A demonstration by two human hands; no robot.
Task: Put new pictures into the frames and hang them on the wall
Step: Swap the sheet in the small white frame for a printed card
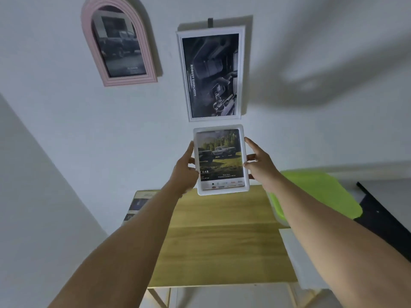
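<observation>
1. The pink arched picture frame (85,32) on the wall is cut off at its top by the picture's edge.
2. In the small white frame with rounded corners (222,192), the bottom print is too small to read.
3. The left hand (184,172) and right hand (260,165) grip its sides; any fingers behind it are hidden.
4. A forearm covers part of the printed leaflet (138,205) on the light wooden table (222,241).
5. The bright green plastic lid (322,192) is partly hidden; the black flat thing (382,218) is cut off.

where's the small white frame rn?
Head view, centre: the small white frame is gripped between the left hand and right hand, just below the larger white frame hanging on the wall, above the wooden table.
</observation>
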